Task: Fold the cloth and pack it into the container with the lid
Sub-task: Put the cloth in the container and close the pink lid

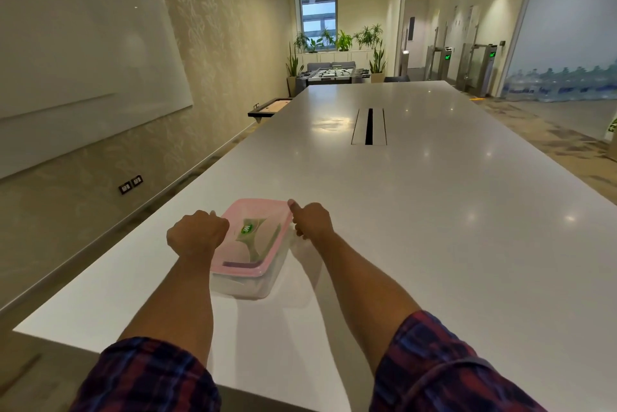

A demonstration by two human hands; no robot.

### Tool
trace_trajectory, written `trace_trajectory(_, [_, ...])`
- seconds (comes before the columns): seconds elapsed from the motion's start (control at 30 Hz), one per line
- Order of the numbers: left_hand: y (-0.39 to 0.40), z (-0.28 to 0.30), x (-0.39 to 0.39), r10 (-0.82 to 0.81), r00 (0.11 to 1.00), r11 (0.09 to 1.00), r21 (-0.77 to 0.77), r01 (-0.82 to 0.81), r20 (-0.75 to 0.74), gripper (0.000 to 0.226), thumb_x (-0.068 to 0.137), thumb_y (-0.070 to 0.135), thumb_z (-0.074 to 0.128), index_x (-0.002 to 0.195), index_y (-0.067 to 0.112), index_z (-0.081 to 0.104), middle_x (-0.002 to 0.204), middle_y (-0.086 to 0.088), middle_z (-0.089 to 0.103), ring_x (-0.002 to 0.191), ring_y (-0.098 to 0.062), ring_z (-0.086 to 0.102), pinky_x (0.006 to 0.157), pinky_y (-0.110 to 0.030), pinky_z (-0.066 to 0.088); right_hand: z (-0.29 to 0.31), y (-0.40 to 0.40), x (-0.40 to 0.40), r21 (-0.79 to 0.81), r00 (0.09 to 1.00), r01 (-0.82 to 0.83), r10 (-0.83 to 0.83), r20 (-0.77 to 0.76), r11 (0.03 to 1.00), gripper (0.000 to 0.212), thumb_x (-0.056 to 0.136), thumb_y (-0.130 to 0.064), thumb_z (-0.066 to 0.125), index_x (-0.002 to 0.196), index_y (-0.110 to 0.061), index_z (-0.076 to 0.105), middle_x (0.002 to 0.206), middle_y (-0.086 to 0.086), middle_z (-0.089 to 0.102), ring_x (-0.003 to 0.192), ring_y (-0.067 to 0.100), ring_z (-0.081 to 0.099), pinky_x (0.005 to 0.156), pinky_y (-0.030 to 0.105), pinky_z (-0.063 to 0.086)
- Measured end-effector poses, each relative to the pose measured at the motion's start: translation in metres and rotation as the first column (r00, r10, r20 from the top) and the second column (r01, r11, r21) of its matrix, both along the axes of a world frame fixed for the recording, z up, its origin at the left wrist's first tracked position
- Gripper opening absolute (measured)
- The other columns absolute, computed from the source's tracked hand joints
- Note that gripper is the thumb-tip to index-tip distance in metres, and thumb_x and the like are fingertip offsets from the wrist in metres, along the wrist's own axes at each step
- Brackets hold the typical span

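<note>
A clear plastic container [253,288] stands near the table's front left corner with a pink lid [257,241] on top; the lid carries a green label. My left hand [197,236] grips the lid's left edge with fingers curled. My right hand [312,221] grips the right edge, thumb on top of the lid's far right corner. Pale shapes show through the lid and the clear wall; I cannot tell whether they are the cloth.
The long white table [417,211] runs far ahead, with a cable slot [369,127] in its middle. A whiteboard [83,54] hangs on the left wall. The table's left edge lies close to the container.
</note>
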State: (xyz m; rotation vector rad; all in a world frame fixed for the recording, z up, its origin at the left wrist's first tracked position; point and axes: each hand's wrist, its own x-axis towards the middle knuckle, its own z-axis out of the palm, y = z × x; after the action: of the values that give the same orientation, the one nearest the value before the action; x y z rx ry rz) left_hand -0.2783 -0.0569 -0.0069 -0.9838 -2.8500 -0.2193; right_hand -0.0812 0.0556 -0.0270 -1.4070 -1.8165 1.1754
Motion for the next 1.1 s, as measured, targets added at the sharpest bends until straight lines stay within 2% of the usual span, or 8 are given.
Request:
trace_trajectory(0.17, [0.0, 0.0, -0.002, 0.021, 0.999, 1.0, -0.006, -0.021, 0.043, 0.042, 0.099, 0.041, 0.031, 0.08, 0.012, 0.054, 0.06, -0.004, 0.041, 0.066, -0.024, 0.049, 0.071, -0.034, 0.038, -0.002, 0.007, -0.013, -0.135, 0.981, -0.027, 0.001, -0.192, 0.99, 0.043, 0.102, -0.041, 0.055, 0.082, -0.003, 0.06, 0.068, 0.008, 0.062, 0.054, 0.021, 0.054, 0.056, 0.029, 0.045])
trace_trajectory(0.33, [0.001, 0.001, -0.004, 0.029, 0.995, 0.999, 0.021, -0.031, 0.095, 0.036, 0.098, 0.036, 0.036, 0.082, 0.011, 0.057, 0.063, -0.004, 0.046, 0.052, -0.019, 0.041, 0.069, -0.033, 0.039, -0.003, 0.012, -0.017, -0.155, 0.978, -0.025, -0.008, -0.21, 0.988, 0.043, 0.1, -0.033, 0.057, 0.066, -0.007, 0.055, 0.063, 0.007, 0.057, 0.052, 0.021, 0.05, 0.053, 0.027, 0.04])
trace_trajectory(0.47, [0.0, 0.006, -0.001, 0.022, 0.995, 0.999, 0.022, -0.024, 0.095, 0.035, 0.097, 0.034, 0.035, 0.083, 0.012, 0.058, 0.064, -0.003, 0.046, 0.066, -0.022, 0.052, 0.071, -0.033, 0.04, -0.007, 0.009, -0.017, -0.117, 0.98, -0.027, 0.003, -0.198, 0.993, 0.051, 0.103, -0.042, 0.051, 0.066, -0.007, 0.057, 0.059, 0.007, 0.061, 0.045, 0.018, 0.055, 0.056, 0.026, 0.046])
trace_trajectory(0.57, [0.001, 0.009, 0.001, 0.033, 0.993, 0.999, 0.014, -0.034, 0.113, 0.038, 0.098, 0.035, 0.035, 0.085, 0.01, 0.059, 0.066, -0.004, 0.047, 0.064, -0.021, 0.052, 0.072, -0.033, 0.04, -0.015, 0.003, -0.012, -0.073, 0.977, -0.019, 0.003, -0.214, 0.997, 0.056, 0.104, -0.051, 0.048, 0.068, -0.009, 0.059, 0.049, 0.003, 0.064, 0.035, 0.012, 0.059, 0.042, 0.019, 0.047])
trace_trajectory(0.67, [0.014, 0.01, 0.01, -0.004, 0.981, 0.993, 0.117, -0.019, 0.193, 0.037, 0.096, 0.035, 0.039, 0.086, 0.008, 0.061, 0.069, -0.005, 0.05, 0.062, -0.021, 0.049, 0.072, -0.034, 0.039, -0.014, 0.008, 0.001, -0.044, 0.969, 0.013, -0.023, -0.245, 0.999, 0.054, 0.099, -0.047, 0.061, 0.064, -0.006, 0.064, 0.045, 0.002, 0.064, 0.037, 0.014, 0.063, 0.053, 0.03, 0.062])
trace_trajectory(0.77, [0.038, 0.017, 0.034, -0.114, 0.949, 0.968, 0.248, 0.04, 0.294, 0.028, 0.092, 0.033, 0.045, 0.088, 0.007, 0.057, 0.075, -0.005, 0.054, 0.079, -0.028, 0.055, 0.076, -0.035, 0.038, -0.007, 0.026, 0.019, 0.001, 0.959, 0.09, -0.086, -0.271, 0.996, 0.041, 0.093, -0.036, 0.072, 0.067, -0.005, 0.067, 0.06, 0.01, 0.069, 0.048, 0.018, 0.065, 0.072, 0.043, 0.063])
trace_trajectory(0.93, [0.087, 0.024, 0.07, -0.306, 0.851, 0.92, 0.361, 0.15, 0.426, 0.034, 0.087, 0.034, 0.055, 0.103, 0.006, 0.062, 0.097, -0.012, 0.061, 0.088, -0.033, 0.058, 0.078, -0.035, 0.044, 0.01, 0.057, 0.058, -0.024, 0.924, 0.208, -0.204, -0.324, 0.978, 0.053, 0.09, -0.033, 0.077, 0.126, 0.001, 0.061, 0.123, 0.019, 0.069, 0.11, 0.035, 0.068, 0.099, 0.049, 0.055])
trace_trajectory(1.1, [0.129, 0.02, 0.095, -0.538, 0.61, 0.812, 0.552, 0.189, 0.582, 0.052, 0.085, 0.029, 0.073, 0.128, 0.006, 0.054, 0.119, -0.017, 0.063, 0.101, -0.036, 0.066, 0.079, -0.039, 0.054, 0.017, 0.085, 0.098, -0.012, 0.901, 0.259, -0.246, -0.358, 0.966, 0.062, 0.086, -0.019, 0.081, 0.138, -0.002, 0.052, 0.135, 0.015, 0.061, 0.118, 0.03, 0.062, 0.105, 0.044, 0.052])
